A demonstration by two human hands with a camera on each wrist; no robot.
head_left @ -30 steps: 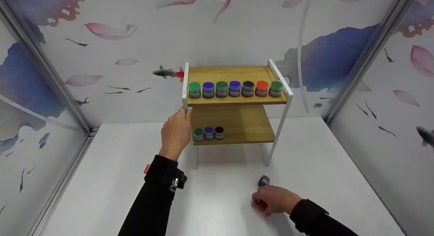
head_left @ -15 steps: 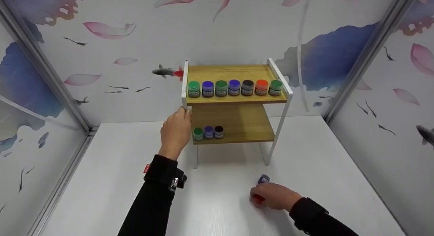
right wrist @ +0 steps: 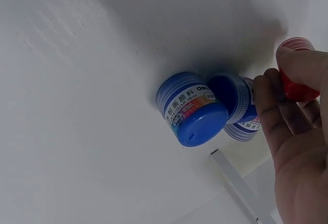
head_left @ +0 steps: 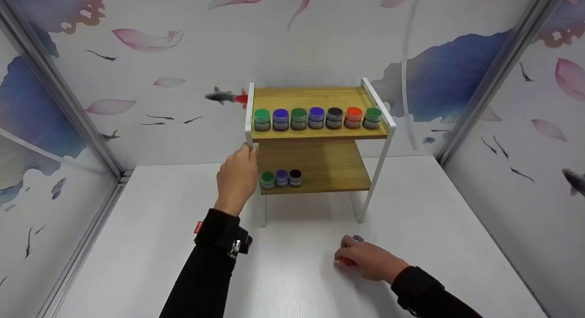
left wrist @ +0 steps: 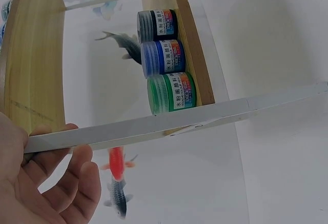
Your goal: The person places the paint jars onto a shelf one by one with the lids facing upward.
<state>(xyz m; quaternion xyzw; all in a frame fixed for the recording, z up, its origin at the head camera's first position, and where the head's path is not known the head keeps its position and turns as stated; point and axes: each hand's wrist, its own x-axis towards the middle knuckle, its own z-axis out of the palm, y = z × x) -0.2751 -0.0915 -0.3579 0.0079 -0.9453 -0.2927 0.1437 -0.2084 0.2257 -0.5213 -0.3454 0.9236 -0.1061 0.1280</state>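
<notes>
My left hand grips the left white upright of a two-tier wooden shelf rack. In my right hand, a red paint jar is pinched between thumb and fingers, low over the white table. Beside those fingers, in the right wrist view, a blue paint jar lies tilted on the table. More blue jars cluster against it, partly hidden by one another. On the lower shelf stand a green jar, a blue jar and a black jar, side by side at the left end.
The upper shelf carries a front row of several jars with green, blue, black and red lids, such as an orange-red one. Printed wall panels enclose the white table at the back and sides.
My right hand has shifted slightly away from me and left with the red jar, now covering most of the blue jar in the head view. My left hand stays on the upright.
</notes>
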